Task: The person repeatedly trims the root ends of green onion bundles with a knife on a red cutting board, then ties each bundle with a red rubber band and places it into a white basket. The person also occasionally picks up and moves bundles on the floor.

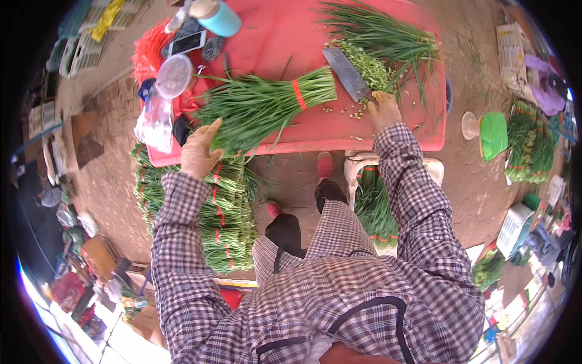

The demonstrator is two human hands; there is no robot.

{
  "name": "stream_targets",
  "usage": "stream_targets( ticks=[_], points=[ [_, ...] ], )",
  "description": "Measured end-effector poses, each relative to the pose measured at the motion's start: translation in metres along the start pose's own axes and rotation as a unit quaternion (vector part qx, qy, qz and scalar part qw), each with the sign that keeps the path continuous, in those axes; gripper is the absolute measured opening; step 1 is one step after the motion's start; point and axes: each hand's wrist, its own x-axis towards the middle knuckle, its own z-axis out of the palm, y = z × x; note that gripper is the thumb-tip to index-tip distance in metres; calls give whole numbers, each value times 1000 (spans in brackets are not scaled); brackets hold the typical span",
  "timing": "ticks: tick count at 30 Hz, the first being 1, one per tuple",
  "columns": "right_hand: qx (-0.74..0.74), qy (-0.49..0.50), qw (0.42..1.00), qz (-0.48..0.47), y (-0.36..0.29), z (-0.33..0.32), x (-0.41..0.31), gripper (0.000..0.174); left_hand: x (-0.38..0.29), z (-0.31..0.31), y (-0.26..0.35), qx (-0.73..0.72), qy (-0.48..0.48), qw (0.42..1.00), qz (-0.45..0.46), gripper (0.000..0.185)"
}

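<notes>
A bundle of green Chinese chives [268, 102], bound with a red band near its cut stem ends, lies across the red plastic table [268, 41]. At its leafy end is my gloved left hand [200, 148], thumb and fingers spread beside the leaf tips. My gloved right hand [385, 111] is at the near end of a cleaver [348, 75], covering its handle; the broad blade lies flat on the tabletop. Chopped stem trimmings [368, 66] are heaped along the blade's far side. Loose chives [382, 32] spread behind them.
Left on the table are a smartphone [187, 43], a clear round lid [174, 76], a turquoise cup [222, 20] and red strips [152, 50]. Below stand stacked banded bundles [227, 200] and a white crate [436, 170] with chives. A green stool [493, 135] stands right.
</notes>
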Motion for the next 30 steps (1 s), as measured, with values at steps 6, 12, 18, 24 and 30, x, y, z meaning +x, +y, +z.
stream_targets(
  ticks=[6, 12, 18, 24, 30],
  points=[
    [-14, -135, 985, 103, -10, 6, 26, 54, 34, -16, 69, -195, 146, 959, 147, 74],
    [27, -162, 979, 123, -17, -2, 32, 58, 124, 88, 200, 121, 62, 988, 70, 114],
    [189, -78, 971, 126, -19, -19, -22, 53, 204, 68, 175, -8, -131, 991, 9, 105],
    [440, -82, 861, 243, -28, 17, -55, 52, 220, 69, 156, -58, -304, 945, 102, 99],
    [461, -35, 851, 250, -48, 30, -66, 48, 176, 87, 184, 43, -96, 990, 93, 111]
  ],
)
